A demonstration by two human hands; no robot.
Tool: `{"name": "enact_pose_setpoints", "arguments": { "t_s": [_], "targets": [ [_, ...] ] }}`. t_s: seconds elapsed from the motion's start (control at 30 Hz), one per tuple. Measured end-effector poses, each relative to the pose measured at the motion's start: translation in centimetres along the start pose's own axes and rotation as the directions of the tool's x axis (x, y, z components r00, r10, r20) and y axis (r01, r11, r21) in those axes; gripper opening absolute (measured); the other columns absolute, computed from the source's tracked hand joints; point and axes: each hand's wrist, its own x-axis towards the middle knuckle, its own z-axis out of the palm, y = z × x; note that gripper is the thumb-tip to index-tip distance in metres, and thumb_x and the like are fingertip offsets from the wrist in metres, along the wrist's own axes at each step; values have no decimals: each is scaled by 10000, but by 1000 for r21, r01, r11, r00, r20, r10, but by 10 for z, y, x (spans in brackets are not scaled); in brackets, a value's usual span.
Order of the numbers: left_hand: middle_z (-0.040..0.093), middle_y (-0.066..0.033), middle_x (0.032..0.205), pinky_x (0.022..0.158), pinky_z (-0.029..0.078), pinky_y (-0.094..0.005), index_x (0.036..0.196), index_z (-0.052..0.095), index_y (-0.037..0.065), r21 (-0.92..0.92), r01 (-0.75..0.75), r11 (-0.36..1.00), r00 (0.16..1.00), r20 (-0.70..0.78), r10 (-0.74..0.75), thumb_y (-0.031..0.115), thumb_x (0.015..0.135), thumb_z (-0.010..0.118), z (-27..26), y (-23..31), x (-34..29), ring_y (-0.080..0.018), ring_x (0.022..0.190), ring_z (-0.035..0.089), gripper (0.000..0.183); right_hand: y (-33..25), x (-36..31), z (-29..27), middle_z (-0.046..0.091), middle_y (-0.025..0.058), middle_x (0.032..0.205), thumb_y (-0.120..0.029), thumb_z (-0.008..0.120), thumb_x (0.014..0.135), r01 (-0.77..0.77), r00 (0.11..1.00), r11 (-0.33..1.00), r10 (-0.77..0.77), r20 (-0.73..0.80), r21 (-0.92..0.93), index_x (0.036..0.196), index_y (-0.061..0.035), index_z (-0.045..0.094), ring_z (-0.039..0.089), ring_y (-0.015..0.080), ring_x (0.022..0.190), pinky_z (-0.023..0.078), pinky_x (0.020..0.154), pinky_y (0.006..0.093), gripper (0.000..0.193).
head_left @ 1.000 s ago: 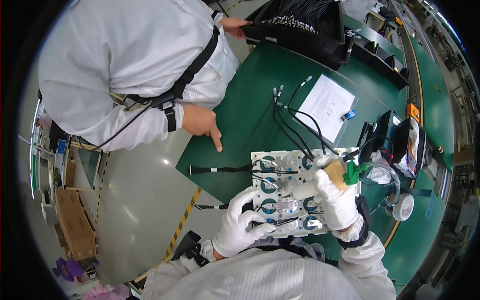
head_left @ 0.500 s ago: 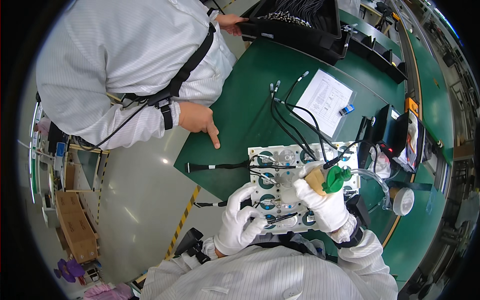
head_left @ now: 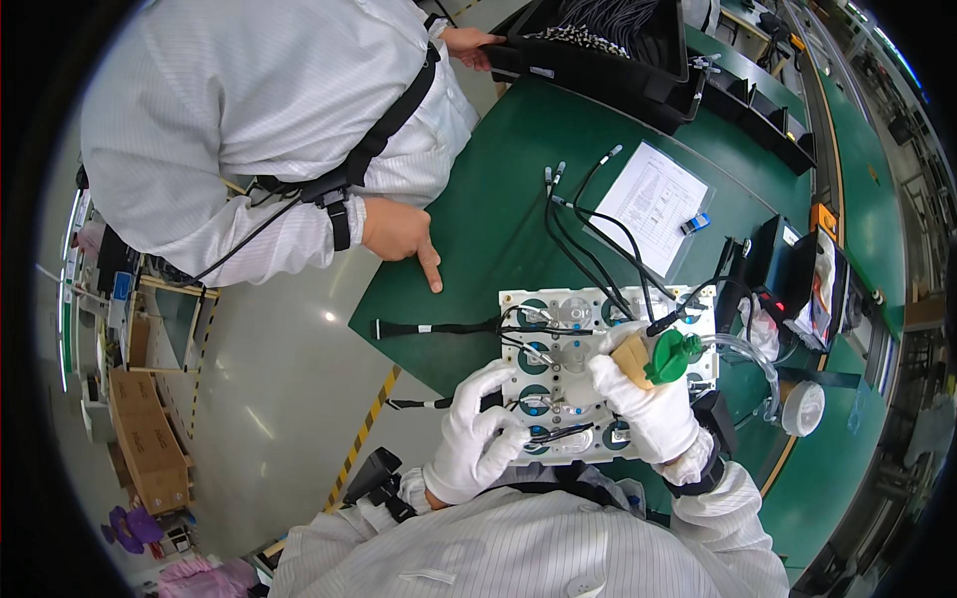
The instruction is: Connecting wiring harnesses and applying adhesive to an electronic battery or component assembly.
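White gloves cover both hands. My right hand [head_left: 653,419] is closed round a tan-bodied dispenser [head_left: 632,359] with a green cap [head_left: 673,356] and a clear hose, held tilted over the white panel [head_left: 598,454]. The dispenser's tip is hidden by the glove. At the panel's left edge my left hand [head_left: 474,439] has its fingers curled, thumb and forefinger meeting at the end of a black cable [head_left: 561,436]. The panel carries rows of round blue-rimmed fittings, clear domes and wires. Several black cables [head_left: 588,259] run from its far side across the table.
Beyond the panel lies a printed sheet [head_left: 648,199] with a small blue item [head_left: 695,223] on it. A co-worker's hand [head_left: 404,239] points at the green table [head_left: 478,229]; the other grips a black bin [head_left: 598,80]. A black box [head_left: 773,259] and white cup [head_left: 802,407] stand right.
The whole view has shifted slightly. Both my hands keep nearly the same places at the panel, and the co-worker's pointing hand stays put.
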Motion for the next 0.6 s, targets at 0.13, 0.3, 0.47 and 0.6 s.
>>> {"name": "enact_pose_setpoints", "arguments": {
  "t_s": [0.13, 0.3, 0.47, 0.6],
  "targets": [
    [380, -181, 1316, 971, 405, -390, 765, 625, 0, 148, -178, 973, 979, 126, 160, 192, 779, 680, -11, -4, 6, -338, 1201, 440, 200, -1, 2, -2, 591, 11, 742, -48, 712, 772, 13, 1000, 1000, -14, -26, -27, 894, -23, 593, 567, 80, 669, 475, 601, 231, 172],
    [384, -168, 1322, 993, 396, -397, 757, 621, 25, 204, -165, 965, 972, 200, 124, 156, 699, 744, -20, 3, 11, -358, 1266, 373, 189, -20, 5, 2, 589, 3, 747, -89, 691, 799, 32, 998, 988, -39, -47, -151, 896, -20, 592, 559, 80, 644, 462, 584, 223, 155],
    [359, -178, 1359, 1013, 367, -410, 779, 602, 49, 80, -179, 981, 968, 193, 160, 110, 678, 747, -19, -5, 13, -382, 1290, 334, 187, -17, 14, 22, 581, -12, 728, -127, 712, 790, -117, 989, 978, 131, 73, -171, 866, -30, 593, 551, 63, 626, 453, 562, 219, 172],
    [349, -198, 1376, 1016, 352, -418, 802, 583, 50, -27, -188, 982, 966, 177, 190, 77, 688, 738, -16, -14, 14, -400, 1298, 320, 195, -7, 18, 32, 631, 12, 767, -150, 723, 783, -101, 983, 976, 128, 132, -191, 872, -20, 615, 585, 80, 663, 478, 599, 229, 191]
  ]
}}
